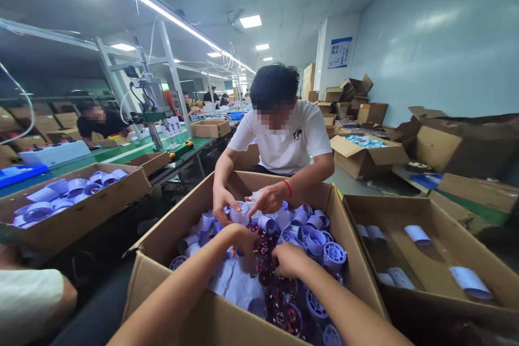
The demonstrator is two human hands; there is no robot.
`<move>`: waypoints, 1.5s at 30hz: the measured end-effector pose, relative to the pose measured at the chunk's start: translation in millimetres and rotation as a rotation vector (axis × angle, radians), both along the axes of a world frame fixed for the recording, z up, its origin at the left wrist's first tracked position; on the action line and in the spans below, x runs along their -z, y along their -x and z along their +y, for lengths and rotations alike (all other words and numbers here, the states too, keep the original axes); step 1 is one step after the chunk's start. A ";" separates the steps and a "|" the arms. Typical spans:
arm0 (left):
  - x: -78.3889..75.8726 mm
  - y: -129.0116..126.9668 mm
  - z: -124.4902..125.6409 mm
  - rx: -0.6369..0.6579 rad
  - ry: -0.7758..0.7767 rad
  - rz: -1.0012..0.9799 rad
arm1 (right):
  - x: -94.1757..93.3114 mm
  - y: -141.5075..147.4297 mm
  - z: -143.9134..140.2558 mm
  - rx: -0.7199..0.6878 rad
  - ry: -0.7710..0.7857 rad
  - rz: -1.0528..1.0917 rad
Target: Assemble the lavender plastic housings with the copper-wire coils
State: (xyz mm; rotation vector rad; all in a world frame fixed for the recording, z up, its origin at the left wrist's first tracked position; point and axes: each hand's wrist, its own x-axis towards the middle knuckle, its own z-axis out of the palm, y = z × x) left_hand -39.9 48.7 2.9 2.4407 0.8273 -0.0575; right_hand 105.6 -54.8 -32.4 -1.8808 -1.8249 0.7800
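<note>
Both of the wearer's arms reach down into a large open brown cardboard box (170,248) filled with pale lilac plastic reels (334,253) and a dark, red-speckled mass of tangled material (270,275) lying over a sheet of white paper (235,284). The left hand (242,238) is curled over the top of that dark tangle, its grip closed on it as far as the view shows. The right hand (288,259) is bent in beside it, fingertips buried in the same stuff, so both hands meet at the middle of the box, where the tangle sits highest and is easiest to pinch.

Across the box a seated person in a white T-shirt (284,140) leans in, both of that person's hands (263,200) on a reel at the far side. To the right, a second open cardboard box (438,259) holds only a few rolled white labels, well apart. On the left, a shallow cardboard tray (81,211) of more reels rests by the green counter (121,154).
</note>
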 end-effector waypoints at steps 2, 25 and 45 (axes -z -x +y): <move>-23.4 9.3 5.3 0.001 0.039 0.080 | -7.2 -5.4 2.2 -0.017 -0.017 0.054; -46.6 -15.7 -25.1 0.219 0.258 -0.193 | -68.1 -49.8 -14.4 0.113 -0.128 1.158; -46.3 -11.8 -24.7 0.205 -0.390 -0.185 | -70.1 -68.0 -17.8 0.141 -0.205 1.198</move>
